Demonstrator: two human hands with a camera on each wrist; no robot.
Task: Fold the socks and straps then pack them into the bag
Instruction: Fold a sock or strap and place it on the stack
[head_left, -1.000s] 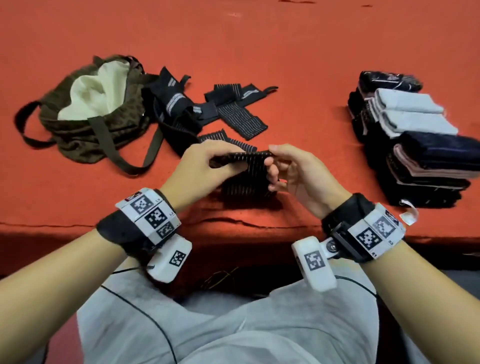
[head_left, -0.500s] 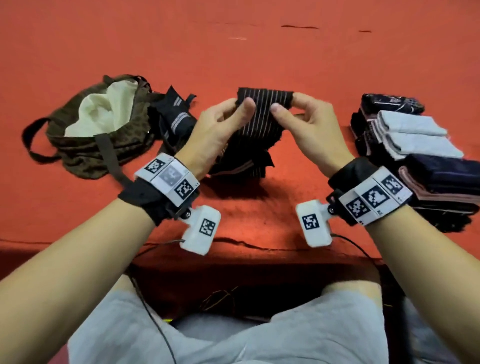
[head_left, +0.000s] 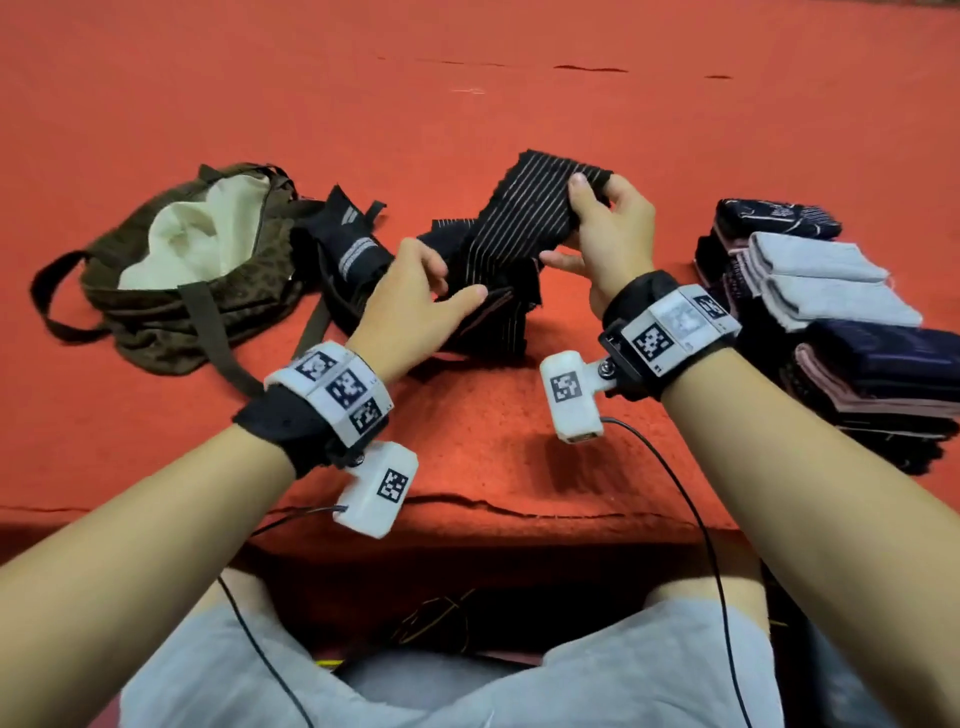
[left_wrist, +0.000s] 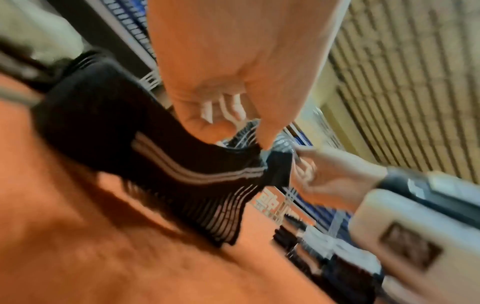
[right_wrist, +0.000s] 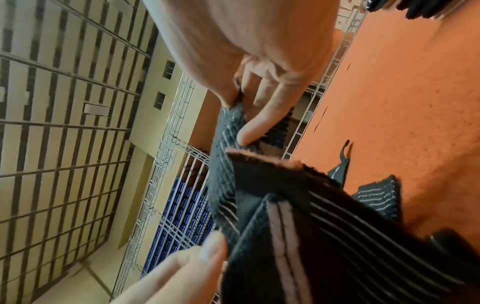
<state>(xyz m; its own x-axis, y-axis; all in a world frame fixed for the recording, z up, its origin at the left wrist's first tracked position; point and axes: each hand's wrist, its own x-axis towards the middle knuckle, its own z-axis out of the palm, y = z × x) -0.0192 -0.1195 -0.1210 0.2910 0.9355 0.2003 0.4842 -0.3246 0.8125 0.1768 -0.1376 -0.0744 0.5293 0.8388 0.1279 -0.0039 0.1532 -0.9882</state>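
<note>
One black striped strap (head_left: 524, 218) hangs above the red worktop (head_left: 467, 104), its top pinched by the right hand (head_left: 608, 234), lower fold by the left hand (head_left: 410, 306). One open bag (head_left: 171, 291) lies left, one sock stack (head_left: 831, 312) right.

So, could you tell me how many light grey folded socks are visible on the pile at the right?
2. Both lie on top of the sock stack: one light grey sock farther back, the other just in front, touching it. More may be hidden among the dark layers beneath.
</note>
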